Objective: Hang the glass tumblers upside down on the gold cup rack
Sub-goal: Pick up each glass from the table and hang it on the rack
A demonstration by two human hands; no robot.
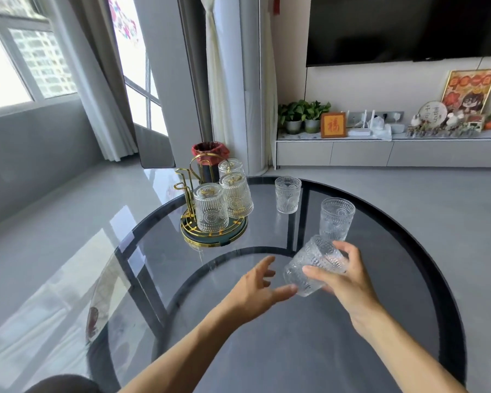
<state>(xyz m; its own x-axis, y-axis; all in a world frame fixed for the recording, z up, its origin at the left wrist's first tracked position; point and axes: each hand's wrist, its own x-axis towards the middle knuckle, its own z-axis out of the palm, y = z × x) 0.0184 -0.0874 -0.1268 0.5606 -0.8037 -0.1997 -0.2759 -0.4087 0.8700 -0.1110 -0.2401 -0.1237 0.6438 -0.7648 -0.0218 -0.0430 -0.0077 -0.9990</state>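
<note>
The gold cup rack point(186, 188) stands on its round tray at the far left of the glass table. Three ribbed tumblers hang upside down on it: one in front point(210, 212), one to its right point(236, 197), one behind point(230, 166). Bare gold pegs show on the rack's left side. Two tumblers stand upright on the table, one far point(287, 194) and one nearer point(336, 218). My right hand point(343, 276) holds another tumbler point(312, 266) tilted on its side above the table. My left hand point(257, 290) is open, fingers spread, its thumb just touching that tumbler's lower end.
The round dark glass table point(267, 336) has a black rim and crossbars under it. A bin with a red liner point(210, 150) stands on the floor behind the rack. A low cabinet with plants and ornaments point(380, 148) runs along the far wall.
</note>
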